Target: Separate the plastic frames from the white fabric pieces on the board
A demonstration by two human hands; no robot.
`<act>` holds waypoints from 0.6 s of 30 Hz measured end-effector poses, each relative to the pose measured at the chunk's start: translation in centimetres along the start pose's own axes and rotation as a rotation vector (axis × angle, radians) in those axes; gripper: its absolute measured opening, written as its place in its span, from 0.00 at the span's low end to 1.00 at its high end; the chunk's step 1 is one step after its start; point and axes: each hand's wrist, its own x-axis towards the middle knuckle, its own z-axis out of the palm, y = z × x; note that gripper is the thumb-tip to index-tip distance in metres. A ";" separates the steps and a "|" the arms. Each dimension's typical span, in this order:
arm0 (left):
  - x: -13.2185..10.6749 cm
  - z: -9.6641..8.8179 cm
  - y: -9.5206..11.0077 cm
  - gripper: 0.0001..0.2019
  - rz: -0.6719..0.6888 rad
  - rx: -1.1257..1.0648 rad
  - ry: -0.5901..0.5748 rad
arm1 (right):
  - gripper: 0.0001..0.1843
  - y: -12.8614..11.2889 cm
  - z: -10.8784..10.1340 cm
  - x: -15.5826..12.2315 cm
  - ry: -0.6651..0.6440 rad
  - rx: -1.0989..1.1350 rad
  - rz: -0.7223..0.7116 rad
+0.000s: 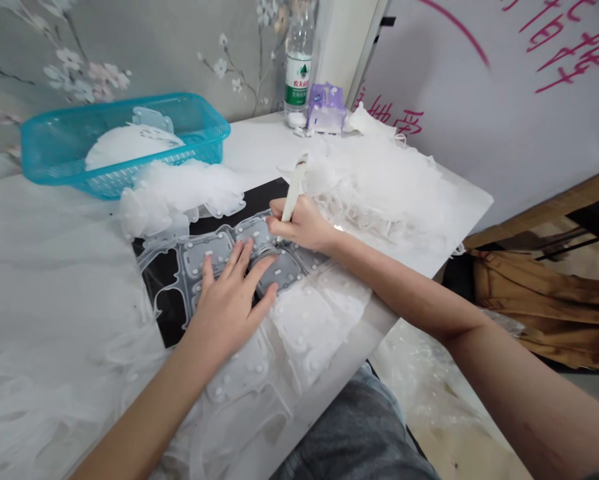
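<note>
My right hand (pixel 304 223) is closed around a slim off-white knife (pixel 293 193), held upright like a pen with its tip down at the translucent molded plastic sheet (pixel 207 252). Fingers spread, my left hand (pixel 232 293) lies flat on that sheet, just left of the knife tip. The sheet has rounded panels with small white raised dots, joined by thin strips. Beneath it, a black mat (pixel 169 320) shows through the gaps and at the edges. More translucent sheet (pixel 309 327) spreads over the table's near edge.
A blue plastic basket (pixel 124 180) at the back left holds white pieces. Beside it sits a pile of cut translucent pieces (pixel 179 190). White plastic scraps (pixel 394 180) heap up at the right. A water bottle (pixel 298 67) and a purple packet (pixel 327 107) stand at the wall.
</note>
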 end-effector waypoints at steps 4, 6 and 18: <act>0.0 -0.1 0.2 0.26 -0.017 0.014 0.008 | 0.18 -0.1 -0.8 0.2 -0.068 -0.058 -0.022; 0.0 -0.2 0.3 0.26 -0.018 0.025 0.011 | 0.19 -0.2 -1.6 0.4 0.016 -0.052 -0.006; 0.5 -0.4 -1.6 0.26 -0.150 0.154 0.087 | 0.25 0.4 -4.2 1.4 0.319 0.307 0.412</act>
